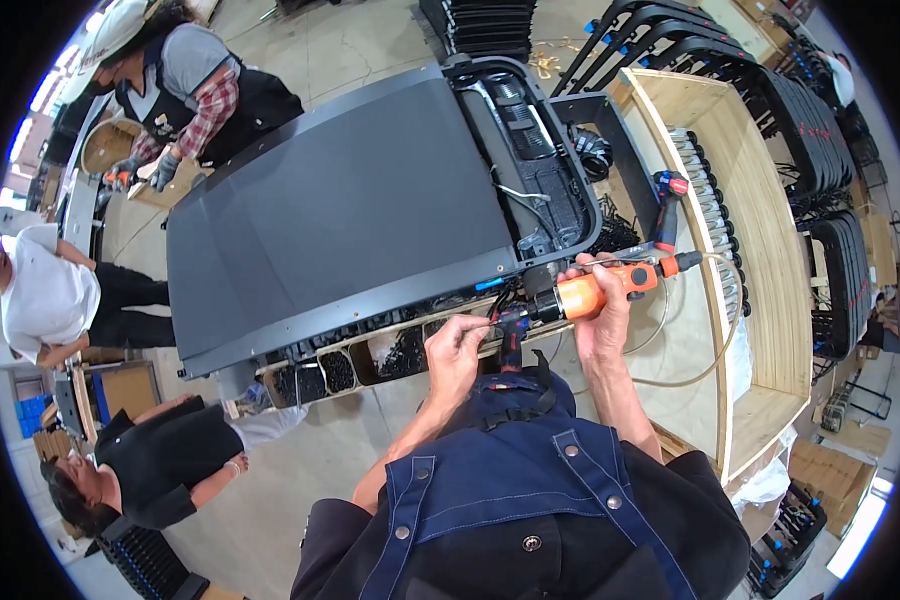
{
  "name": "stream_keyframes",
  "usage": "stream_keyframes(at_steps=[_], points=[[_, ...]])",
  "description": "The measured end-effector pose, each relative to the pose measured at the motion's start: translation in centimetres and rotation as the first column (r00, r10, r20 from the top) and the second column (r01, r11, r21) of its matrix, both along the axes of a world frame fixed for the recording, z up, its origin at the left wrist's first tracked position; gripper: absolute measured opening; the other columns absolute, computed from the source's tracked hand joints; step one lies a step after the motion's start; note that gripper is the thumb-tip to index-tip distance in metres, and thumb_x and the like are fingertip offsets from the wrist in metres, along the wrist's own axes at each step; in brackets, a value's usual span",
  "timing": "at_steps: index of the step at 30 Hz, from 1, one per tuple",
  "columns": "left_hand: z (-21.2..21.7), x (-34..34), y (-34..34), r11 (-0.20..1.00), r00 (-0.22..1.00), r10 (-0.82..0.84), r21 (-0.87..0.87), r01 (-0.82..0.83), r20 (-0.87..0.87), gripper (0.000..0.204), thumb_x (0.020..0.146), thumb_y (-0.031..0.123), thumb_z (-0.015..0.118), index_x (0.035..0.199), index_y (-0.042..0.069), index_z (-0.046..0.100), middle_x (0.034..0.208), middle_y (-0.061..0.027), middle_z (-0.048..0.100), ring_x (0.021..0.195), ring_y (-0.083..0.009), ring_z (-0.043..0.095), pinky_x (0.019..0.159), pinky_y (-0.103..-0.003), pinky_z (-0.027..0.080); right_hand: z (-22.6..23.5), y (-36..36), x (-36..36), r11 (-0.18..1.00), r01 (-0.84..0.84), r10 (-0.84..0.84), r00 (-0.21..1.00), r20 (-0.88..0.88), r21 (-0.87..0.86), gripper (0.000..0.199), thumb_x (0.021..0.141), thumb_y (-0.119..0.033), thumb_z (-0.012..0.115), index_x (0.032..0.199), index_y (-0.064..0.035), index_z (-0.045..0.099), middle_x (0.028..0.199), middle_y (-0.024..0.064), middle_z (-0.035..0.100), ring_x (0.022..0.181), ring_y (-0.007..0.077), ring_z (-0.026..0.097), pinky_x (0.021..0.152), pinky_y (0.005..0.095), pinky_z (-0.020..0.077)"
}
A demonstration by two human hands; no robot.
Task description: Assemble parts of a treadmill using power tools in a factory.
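My right hand (598, 312) grips an orange pneumatic screwdriver (598, 290) held level, its tip pointing left at the near edge of a large dark treadmill deck (340, 215). A pale air hose (705, 340) loops from the tool's rear. My left hand (457, 340) pinches something small and thin just ahead of the tool's tip, at the deck's edge; what it is cannot be made out. The treadmill's open motor bay (530, 150) lies at the far right end of the deck.
A wooden bench (770, 240) with a row of metal parts and a second red-tipped tool (668, 205) stands to the right. Compartments of black screws (370, 360) line the deck's near edge. Three other people work on the left. Black frames (820, 130) stacked at back.
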State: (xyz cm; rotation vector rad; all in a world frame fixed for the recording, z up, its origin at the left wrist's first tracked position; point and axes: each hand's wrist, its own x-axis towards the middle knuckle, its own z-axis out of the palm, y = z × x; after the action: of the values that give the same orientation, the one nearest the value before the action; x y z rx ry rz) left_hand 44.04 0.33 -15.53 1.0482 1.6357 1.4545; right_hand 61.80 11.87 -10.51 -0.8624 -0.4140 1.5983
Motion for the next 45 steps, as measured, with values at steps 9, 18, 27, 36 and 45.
stream_keyframes(at_steps=[9,18,27,36,45], points=[[-1.2,-1.9,7.4,0.964,0.958,-0.149,0.179,0.196,-0.244,0.011,0.086,-0.004,0.067,0.096,0.0,0.07,0.087,-0.0125,0.072,0.077,-0.023,0.068,0.069,-0.033,0.052,4.4,2.2,-2.6,0.947,0.036,-0.119,0.962,0.246,0.319,0.035,0.084,-0.001,0.072,0.115,-0.0003,0.057,0.107,0.016,0.069,0.09,0.023,0.07,0.087,0.0388,0.0571],[-2.4,-2.6,8.5,0.96,0.869,-0.053,0.214,0.18,-0.491,0.015,0.085,-0.001,0.069,0.099,0.003,0.07,0.092,-0.0135,0.072,0.085,-0.0328,0.069,0.074,-0.041,0.055,4.2,3.1,-7.2,0.743,-0.477,0.091,0.767,0.635,0.47,0.037,0.08,0.001,0.077,0.113,0.0004,0.061,0.109,0.0099,0.07,0.096,0.0139,0.068,0.086,0.0302,0.0567],[-1.6,-6.2,1.4,0.992,0.565,-0.003,-0.067,0.103,0.825,0.025,0.107,0.026,0.055,0.115,0.003,0.062,0.086,0.0005,0.059,0.066,-0.0041,0.043,0.058,-0.02,0.038,5.2,4.1,-11.5,0.594,-0.744,0.394,0.602,0.695,0.306,0.033,0.078,0.001,0.078,0.108,-0.0003,0.064,0.103,0.0078,0.069,0.097,0.0154,0.068,0.088,0.0322,0.0565],[-4.2,-6.0,-3.6,0.978,0.32,-0.01,-0.057,0.2,0.948,0.02,0.103,0.028,0.061,0.1,0.008,0.06,0.08,0.003,0.051,0.064,-0.0067,0.044,0.053,-0.022,0.039,4.9,4.3,-10.1,0.585,-0.725,0.245,0.585,0.774,0.363,0.03,0.075,0.005,0.073,0.102,-0.0014,0.063,0.1,0.0076,0.068,0.095,0.017,0.069,0.087,0.0333,0.057],[-1.9,-7.8,-5.2,0.943,0.326,-0.145,0.03,0.333,0.934,0.017,0.101,0.025,0.065,0.103,0.008,0.063,0.084,-0.0021,0.064,0.064,-0.0065,0.053,0.054,-0.022,0.044,5.8,3.3,-11.0,0.685,-0.631,0.194,0.64,0.744,0.364,0.028,0.076,0.003,0.074,0.102,-0.0005,0.064,0.096,0.007,0.07,0.094,0.0157,0.069,0.087,0.0315,0.0578]])
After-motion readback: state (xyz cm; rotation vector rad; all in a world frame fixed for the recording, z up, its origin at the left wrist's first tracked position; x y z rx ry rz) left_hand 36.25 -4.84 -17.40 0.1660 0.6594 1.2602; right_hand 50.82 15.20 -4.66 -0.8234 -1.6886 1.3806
